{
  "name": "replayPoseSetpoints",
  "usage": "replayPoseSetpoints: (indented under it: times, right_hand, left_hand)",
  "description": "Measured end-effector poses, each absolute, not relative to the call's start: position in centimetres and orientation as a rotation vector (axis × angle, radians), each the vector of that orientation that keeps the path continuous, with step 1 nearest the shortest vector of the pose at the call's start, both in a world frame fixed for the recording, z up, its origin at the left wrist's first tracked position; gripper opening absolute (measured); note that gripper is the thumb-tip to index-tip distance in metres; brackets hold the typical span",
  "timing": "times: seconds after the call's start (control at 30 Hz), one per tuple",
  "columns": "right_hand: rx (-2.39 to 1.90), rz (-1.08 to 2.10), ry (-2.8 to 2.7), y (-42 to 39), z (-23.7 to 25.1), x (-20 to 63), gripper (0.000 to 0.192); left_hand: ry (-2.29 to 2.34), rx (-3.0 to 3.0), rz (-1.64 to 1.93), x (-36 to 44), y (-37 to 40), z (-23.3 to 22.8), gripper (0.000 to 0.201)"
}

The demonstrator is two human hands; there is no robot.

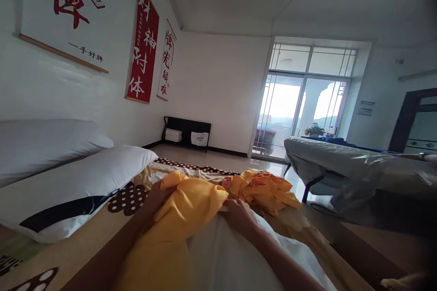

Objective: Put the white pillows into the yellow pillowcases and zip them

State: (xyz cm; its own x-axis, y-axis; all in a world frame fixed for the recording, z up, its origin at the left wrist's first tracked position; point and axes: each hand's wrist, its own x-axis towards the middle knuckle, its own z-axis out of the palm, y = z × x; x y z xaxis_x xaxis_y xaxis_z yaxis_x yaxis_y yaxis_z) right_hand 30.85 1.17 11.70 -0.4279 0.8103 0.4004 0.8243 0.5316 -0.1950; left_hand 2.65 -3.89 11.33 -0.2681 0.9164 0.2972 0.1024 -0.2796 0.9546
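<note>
From the head view, a yellow pillowcase [184,218] lay crumpled and soft over a white pillow [225,254] on the bed [85,245] at six o'clock. The left hand [155,200] was closed on the cloth's upper edge at about nine o'clock of the bundle; the right hand [239,216] pinched the same edge toward three o'clock, fingers curled narrow. The pillowcase's long axis ran from six toward twelve o'clock, its gathered mouth pointing away from the wearer. More yellow fabric [262,188] lay just beyond.
</note>
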Motion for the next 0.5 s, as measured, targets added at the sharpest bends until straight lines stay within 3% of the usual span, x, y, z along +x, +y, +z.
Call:
replayPoseSetpoints:
  times: [0.13, 0.27, 0.4, 0.5]
  right_hand:
    - [-1.53, -0.216, -2.146, 3.6, 13.3, 32.6, 0.047]
    - [-1.44, -0.247, -2.356, 3.5, 12.0, 34.4, 0.054]
    - [-1.372, 0.059, -2.605, 0.8, 8.8, 35.9, 0.054]
    - [-1.416, 0.279, -2.657, -1.6, 7.7, 36.3, 0.061]
  left_hand:
    - [1.432, 1.332, 1.847, 0.9, -2.6, 13.5, 0.05]
    - [1.85, 1.432, 1.811, -1.8, -0.6, 11.7, 0.044]
    - [1.971, 1.573, 1.708, -2.9, -1.6, 10.6, 0.052]
    - [1.789, 1.968, 1.463, -1.0, -5.0, 11.5, 0.036]
